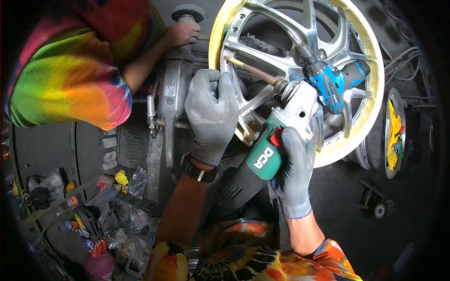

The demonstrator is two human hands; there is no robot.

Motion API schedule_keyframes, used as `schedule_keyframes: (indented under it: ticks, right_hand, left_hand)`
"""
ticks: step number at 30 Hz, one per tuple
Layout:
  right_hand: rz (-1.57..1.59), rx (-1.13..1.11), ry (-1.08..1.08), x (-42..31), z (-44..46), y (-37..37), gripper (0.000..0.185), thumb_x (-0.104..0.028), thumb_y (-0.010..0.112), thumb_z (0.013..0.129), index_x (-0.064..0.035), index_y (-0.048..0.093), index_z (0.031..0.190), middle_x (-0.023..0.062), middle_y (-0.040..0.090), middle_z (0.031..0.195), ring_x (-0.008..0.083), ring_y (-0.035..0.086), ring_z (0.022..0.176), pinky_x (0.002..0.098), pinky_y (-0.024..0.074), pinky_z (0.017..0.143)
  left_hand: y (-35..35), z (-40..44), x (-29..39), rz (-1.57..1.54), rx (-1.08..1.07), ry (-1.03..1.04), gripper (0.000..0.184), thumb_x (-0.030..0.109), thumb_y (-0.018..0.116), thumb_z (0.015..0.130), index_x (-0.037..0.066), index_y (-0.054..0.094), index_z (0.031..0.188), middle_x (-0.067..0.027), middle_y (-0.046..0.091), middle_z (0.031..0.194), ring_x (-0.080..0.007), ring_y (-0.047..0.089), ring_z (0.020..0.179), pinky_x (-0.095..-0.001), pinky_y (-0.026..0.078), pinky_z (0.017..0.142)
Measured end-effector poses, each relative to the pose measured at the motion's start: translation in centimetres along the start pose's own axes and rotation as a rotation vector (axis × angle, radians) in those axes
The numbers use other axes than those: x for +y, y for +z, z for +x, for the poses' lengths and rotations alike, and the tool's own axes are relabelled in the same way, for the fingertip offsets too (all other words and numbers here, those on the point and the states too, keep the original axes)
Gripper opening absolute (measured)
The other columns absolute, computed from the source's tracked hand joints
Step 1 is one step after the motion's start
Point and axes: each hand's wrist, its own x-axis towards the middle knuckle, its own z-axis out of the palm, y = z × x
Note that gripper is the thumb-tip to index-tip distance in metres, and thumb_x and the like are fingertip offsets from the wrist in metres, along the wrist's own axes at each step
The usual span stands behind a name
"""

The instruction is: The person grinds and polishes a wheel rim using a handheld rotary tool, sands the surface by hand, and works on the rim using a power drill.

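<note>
A green and grey grinder (pixel 265 161) marked DCA, with a long thin rod fitted at its head, lies across the near side of a silver alloy wheel (pixel 267 21) with a yellow-taped rim. My right hand (pixel 297 173), in a grey glove, is wrapped round the grinder's body beside its red switch. Also gloved, my left hand (pixel 212 114) is closed at the wheel's left rim, near the rod's tip; what its fingers hold, if anything, is hidden. A blue cordless drill (pixel 330 82) rests on the wheel's spokes.
Another person's bare hand (pixel 183 34) is at a machine with a round disc (pixel 188 12), upper left. Plastic bags and small items (pixel 133 215) lie lower left. At the right stands a round metal piece with a yellow cloth (pixel 394 136); a small wheeled part (pixel 380 210) lies below.
</note>
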Motion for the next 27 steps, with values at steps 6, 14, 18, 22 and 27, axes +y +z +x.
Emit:
schedule_keyframes:
  ticks: [6, 14, 18, 22, 27]
  right_hand:
    - [0.035, -0.013, 0.046, -0.1, 0.2, -0.3, 0.077, -0.007, 0.068, 0.096, -0.0022, 0.022, 0.157, 0.022, 0.061, 0.126, 0.0257, 0.072, 0.094, 0.0397, 0.0647, 0.079]
    - [0.047, -0.004, -0.044, 0.5, 0.8, 0.0, 0.076, -0.01, 0.068, 0.096, -0.0029, 0.023, 0.156, 0.0214, 0.062, 0.123, 0.0262, 0.072, 0.092, 0.0397, 0.0648, 0.078]
    - [0.027, -0.025, 0.054, -0.3, -0.2, -0.4, 0.075, -0.01, 0.068, 0.096, -0.0036, 0.023, 0.156, 0.0203, 0.063, 0.119, 0.026, 0.073, 0.089, 0.0403, 0.0651, 0.075]
    - [0.073, -0.053, 0.073, -0.2, 0.0, -0.3, 0.075, -0.011, 0.069, 0.096, -0.0036, 0.024, 0.155, 0.0199, 0.062, 0.121, 0.0257, 0.072, 0.093, 0.0401, 0.0651, 0.078]
    - [0.11, -0.003, 0.043, 0.6, 0.9, 0.0, 0.075, -0.011, 0.069, 0.096, -0.0035, 0.025, 0.156, 0.0202, 0.06, 0.127, 0.025, 0.07, 0.103, 0.0391, 0.0641, 0.084]
  left_hand:
    - [0.1, -0.1, 0.1, -0.11, -0.009, -0.043, 0.01, 0.008, 0.066, 0.098, -0.001, 0.063, 0.095, -0.0115, 0.065, 0.081, -0.0179, 0.067, 0.068, -0.0324, 0.053, 0.06]
    - [0.0, -0.1, 0.5, -0.107, -0.029, -0.102, 0.012, 0.01, 0.068, 0.097, -0.001, 0.063, 0.095, -0.0126, 0.065, 0.082, -0.0207, 0.066, 0.068, -0.0337, 0.053, 0.062]
    - [0.2, -0.1, -0.2, -0.064, 0.001, -0.045, 0.012, 0.01, 0.068, 0.096, 0.0, 0.063, 0.095, -0.0132, 0.065, 0.082, -0.0231, 0.067, 0.07, -0.0353, 0.053, 0.063]
    - [0.2, -0.1, -0.4, -0.053, -0.005, -0.037, 0.012, 0.01, 0.068, 0.096, 0.0, 0.063, 0.096, -0.0135, 0.065, 0.082, -0.0244, 0.067, 0.071, -0.0361, 0.053, 0.064]
    - [0.1, -0.1, -0.2, -0.043, -0.012, -0.049, 0.011, 0.01, 0.068, 0.096, 0.0, 0.063, 0.095, -0.0141, 0.066, 0.082, -0.0252, 0.068, 0.072, -0.0366, 0.053, 0.063]
